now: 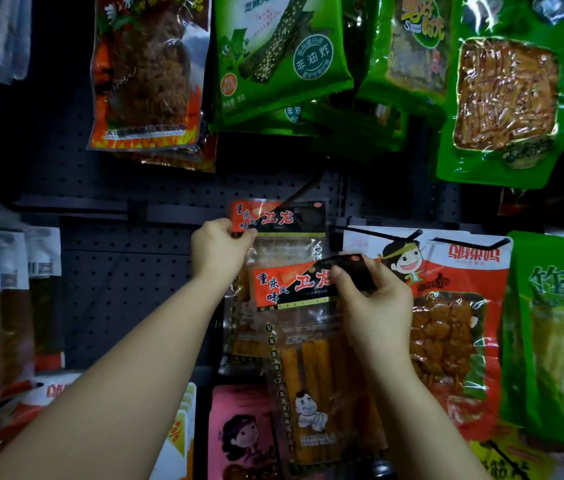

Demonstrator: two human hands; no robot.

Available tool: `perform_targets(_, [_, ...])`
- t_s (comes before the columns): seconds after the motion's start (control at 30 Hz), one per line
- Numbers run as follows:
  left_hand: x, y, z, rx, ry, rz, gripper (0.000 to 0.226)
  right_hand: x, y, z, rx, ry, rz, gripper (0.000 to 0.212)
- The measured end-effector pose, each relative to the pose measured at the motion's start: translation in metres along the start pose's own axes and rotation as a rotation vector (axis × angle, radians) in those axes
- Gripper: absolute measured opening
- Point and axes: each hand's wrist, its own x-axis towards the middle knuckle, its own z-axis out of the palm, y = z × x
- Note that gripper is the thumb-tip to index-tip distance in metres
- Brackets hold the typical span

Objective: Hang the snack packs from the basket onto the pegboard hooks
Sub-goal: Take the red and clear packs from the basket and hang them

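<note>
Right hand (374, 299) is pinching the black header of the front snack pack (308, 327), fingers (342, 275) curled round its top edge, pack hanging below, tilted. Left hand (219, 247) is gripping the red corner of a matching rear pack (284, 220), which is sitting at the dark hook (303, 190); can't tell if it is fully threaded. Pegboard (117, 271) is behind, neighbouring red pack (446, 306) just beside. Basket isn't showing. Judgement: steady the rear pack, level the front header, line its hole with the hook tip, slide straight on.
</note>
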Motion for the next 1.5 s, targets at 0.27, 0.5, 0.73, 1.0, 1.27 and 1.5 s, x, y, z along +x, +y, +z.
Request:
perform_targets(0.27, [-0.043, 0.000, -0.033, -0.234, 0.076, 0.111, 0.015, -0.005, -0.019, -0.003, 0.094, 0.008, -0.086, 0.008])
perform_targets(0.5, [-0.082, 0.039, -0.049, -0.570, -0.275, 0.179, 0.021, -0.009, -0.051, -0.003, 0.231, 0.119, -0.158, 0.012])
perform_targets(0.73, [-0.085, 0.060, -0.064, -0.609, -0.195, 0.322, 0.016, -0.007, -0.076, -0.014, 0.318, 0.072, -0.176, 0.011])
perform_targets(1.0, [-0.081, 0.087, -0.072, -0.621, -0.155, 0.398, 0.016, 0.012, -0.099, -0.023, 0.254, 0.054, -0.199, 0.012])
perform_targets(1.27, [-0.067, 0.088, -0.071, -0.600, -0.149, 0.325, 0.015, 0.027, -0.100, -0.012, 0.155, 0.034, -0.195, 0.013])
perform_targets(1.5, [-0.061, 0.066, -0.063, -0.502, -0.161, 0.275, 0.017, 0.021, -0.079, -0.002, 0.101, 0.029, -0.200, 0.017])
